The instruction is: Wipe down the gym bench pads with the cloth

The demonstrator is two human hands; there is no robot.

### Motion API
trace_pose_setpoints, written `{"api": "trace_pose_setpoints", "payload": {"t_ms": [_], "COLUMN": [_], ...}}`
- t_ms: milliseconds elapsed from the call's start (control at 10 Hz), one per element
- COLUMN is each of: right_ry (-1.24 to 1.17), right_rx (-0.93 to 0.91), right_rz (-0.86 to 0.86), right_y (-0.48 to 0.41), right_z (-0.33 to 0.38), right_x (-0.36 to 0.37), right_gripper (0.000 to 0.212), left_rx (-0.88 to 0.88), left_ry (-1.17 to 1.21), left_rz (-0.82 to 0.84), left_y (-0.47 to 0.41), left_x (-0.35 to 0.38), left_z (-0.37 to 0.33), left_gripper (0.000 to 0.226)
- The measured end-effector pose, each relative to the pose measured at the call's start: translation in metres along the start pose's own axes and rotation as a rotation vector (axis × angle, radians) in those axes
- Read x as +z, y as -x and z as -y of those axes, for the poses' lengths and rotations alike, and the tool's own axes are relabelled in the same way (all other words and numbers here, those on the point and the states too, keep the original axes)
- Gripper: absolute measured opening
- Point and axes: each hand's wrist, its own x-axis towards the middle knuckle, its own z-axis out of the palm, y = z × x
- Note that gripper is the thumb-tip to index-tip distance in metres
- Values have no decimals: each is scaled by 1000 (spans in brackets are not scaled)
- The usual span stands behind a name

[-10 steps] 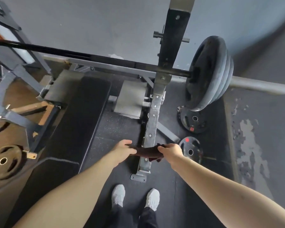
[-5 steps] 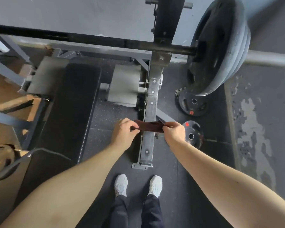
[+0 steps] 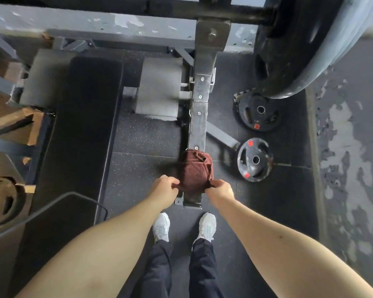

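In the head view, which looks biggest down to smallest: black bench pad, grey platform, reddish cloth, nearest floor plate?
1. black bench pad
2. grey platform
3. reddish cloth and floor plate: alike; the cloth, held up nearer the camera, makes ranking unsure.

A grey steel rack upright [image 3: 199, 117] stands on black speckled rubber floor tiles [image 3: 142, 136]. Right of the upright, a near weight plate [image 3: 255, 160] and a far weight plate [image 3: 257, 110] rest on the tiles. Farther right lies flaking painted floor [image 3: 345, 147]. Beyond the upright runs a scuffed grey wall [image 3: 95, 22].
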Motion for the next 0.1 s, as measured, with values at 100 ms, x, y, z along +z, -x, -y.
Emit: {"api": "trace_pose_setpoints", "payload": {"t_ms": [100], "right_ry": [75], "right_rx": [68], "right_rz": [-56], "right_y": [-6], "right_z": [3], "right_x": [-1], "right_gripper": [36], "left_rx": [-48], "left_ry": [8], "left_rz": [-2], "left_y": [3], "left_x": [-8], "left_z": [-8], "left_gripper": [38]}}
